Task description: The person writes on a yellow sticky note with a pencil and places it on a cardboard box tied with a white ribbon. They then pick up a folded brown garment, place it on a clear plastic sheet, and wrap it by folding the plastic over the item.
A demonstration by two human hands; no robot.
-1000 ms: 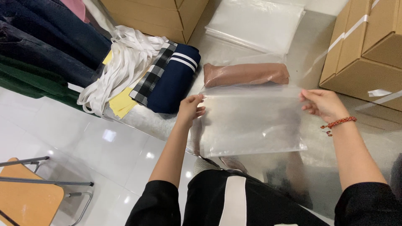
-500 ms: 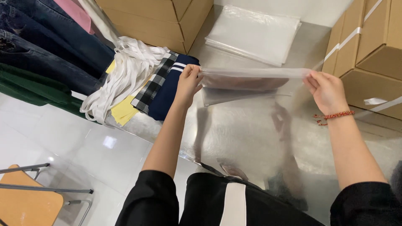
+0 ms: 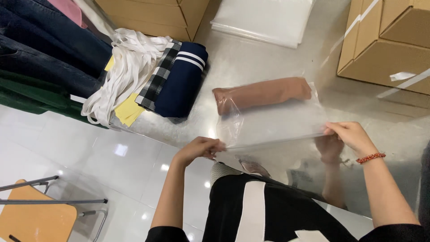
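Note:
A clear plastic bag (image 3: 273, 123) lies on the shiny metal table (image 3: 251, 58) with a folded brown garment (image 3: 262, 93) inside at its far end. My left hand (image 3: 201, 149) pinches the bag's near left corner at the table's front edge. My right hand (image 3: 351, 136), with a red bead bracelet on the wrist, pinches the near right corner. The near edge of the bag is stretched taut between both hands.
A folded navy garment with white stripes (image 3: 181, 80), a checked cloth (image 3: 159, 78), white straps (image 3: 123, 71) and yellow paper lie at the left. A stack of clear bags (image 3: 264, 18) sits at the back. Cardboard boxes (image 3: 389, 45) stand right and behind. Hanging jeans and an orange chair (image 3: 33, 215) are left.
Both hands have come back toward me from the far side, pulling the bag's open end over the brown garment, which now sits inside the flat bag.

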